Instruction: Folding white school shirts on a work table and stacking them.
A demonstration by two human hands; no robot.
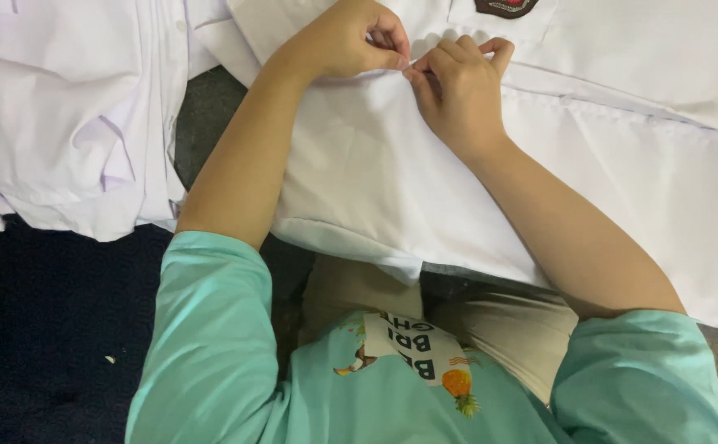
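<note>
A white shirt (375,173) lies spread over my lap and across the middle of the view. Both hands meet at a fold of its cloth near the top. My left hand (351,37) pinches the fabric between thumb and fingers. Right beside it, my right hand (458,86) pinches the same fold, fingers curled; a needle or thread between the fingertips is too small to make out. A dark embroidered badge (505,6) sits on the shirt's pocket just above my right hand.
A pile of other white garments (71,115) lies at the left. A dark blue floor or mat (46,329) shows at the lower left. My mint-green sleeves and beige trousers (515,329) fill the bottom.
</note>
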